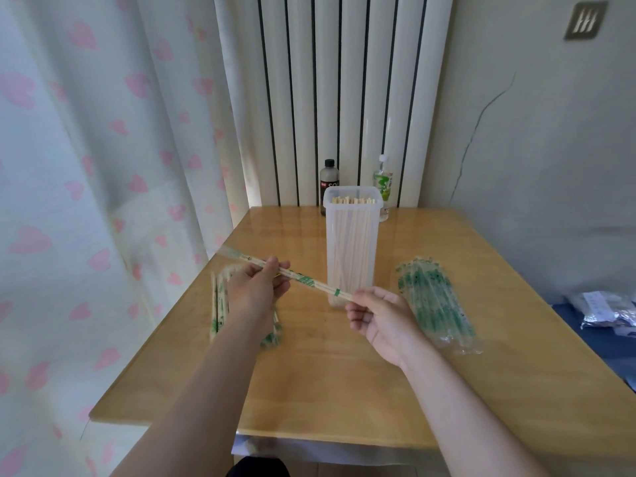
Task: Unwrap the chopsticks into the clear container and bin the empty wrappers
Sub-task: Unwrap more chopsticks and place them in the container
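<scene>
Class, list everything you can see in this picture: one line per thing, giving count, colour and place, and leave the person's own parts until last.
Table: one, tan wood, centre.
Container: one, clear, table middle, holding pale bare chopsticks.
Held pair: one, pale with green print, wrapped, between both hands.
Left pile: several wrapped pairs, green and pale, partly hidden under left hand.
Right pile: many clear-and-green wrappers, table right; empty or full unclear.
Dark bottle: one, black, behind container.
Green bottle: one, clear with green label, behind container.
Radiator: one, white, back wall.
Curtain: one, white with pink hearts, left.
Packets: a few, silvery, far right.
Left hand: one, fingers on pair.
Right hand: one, fingers on pair's end.
</scene>
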Motion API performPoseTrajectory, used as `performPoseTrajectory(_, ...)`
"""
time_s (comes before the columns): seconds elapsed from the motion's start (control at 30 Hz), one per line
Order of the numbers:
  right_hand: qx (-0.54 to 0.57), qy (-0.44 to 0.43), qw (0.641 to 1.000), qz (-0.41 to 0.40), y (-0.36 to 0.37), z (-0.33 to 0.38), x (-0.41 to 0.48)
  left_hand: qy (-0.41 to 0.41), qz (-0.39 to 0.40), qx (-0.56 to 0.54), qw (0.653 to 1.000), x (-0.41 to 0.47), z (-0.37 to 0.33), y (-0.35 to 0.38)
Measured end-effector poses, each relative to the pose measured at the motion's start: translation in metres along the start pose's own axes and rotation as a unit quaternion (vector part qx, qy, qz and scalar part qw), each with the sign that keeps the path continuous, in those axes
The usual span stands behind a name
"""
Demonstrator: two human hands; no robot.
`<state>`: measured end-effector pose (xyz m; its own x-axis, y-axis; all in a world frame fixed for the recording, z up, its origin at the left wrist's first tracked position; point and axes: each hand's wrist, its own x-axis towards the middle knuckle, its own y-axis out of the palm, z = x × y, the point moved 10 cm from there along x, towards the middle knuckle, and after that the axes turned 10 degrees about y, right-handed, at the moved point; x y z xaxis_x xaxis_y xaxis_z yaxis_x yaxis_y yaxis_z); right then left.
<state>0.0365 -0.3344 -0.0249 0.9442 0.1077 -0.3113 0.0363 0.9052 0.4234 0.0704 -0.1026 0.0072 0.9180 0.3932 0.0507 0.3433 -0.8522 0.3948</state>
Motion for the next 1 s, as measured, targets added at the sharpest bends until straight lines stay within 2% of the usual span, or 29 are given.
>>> performPoseTrajectory(0.2, 0.021, -0.029, 0.998, -0.044, -0.02, 0.008, -0.003, 0.008, -0.005, -0.002, 1.0, -0.001, -0.009, 0.002)
performPoseTrajectory(0.33, 0.118, -0.033, 0.99, -0.065, -0.047, 0.011, -0.007, 0.029, -0.02, 0.022, 0.999, 0.002, -0.014, -0.005)
performPoseTrajectory(0.43, 0.171, -0.039, 0.984, -0.041, -0.037, 0.014, -0.007, 0.038, 0.015, 0.063, 0.997, -0.01, -0.008, 0.012)
performPoseTrajectory(0.57, 0.137, -0.062, 0.987, -0.055, -0.034, 0.025, -0.011, 0.055, 0.044, 0.095, 0.993, -0.018, -0.01, 0.027)
performPoseTrajectory(0.8, 0.129, -0.092, 0.978, -0.134, -0.085, 0.044, -0.021, 0.075, -0.009, 0.067, 0.995, -0.003, -0.046, 0.008)
performPoseTrajectory(0.9, 0.121, -0.097, 0.979, -0.136, -0.086, 0.049, -0.021, 0.088, 0.023, 0.109, 0.99, -0.007, -0.054, 0.026)
performPoseTrajectory(1.0, 0.095, -0.116, 0.981, -0.125, -0.078, 0.063, -0.023, 0.098, 0.088, 0.155, 0.979, -0.014, -0.053, 0.054)
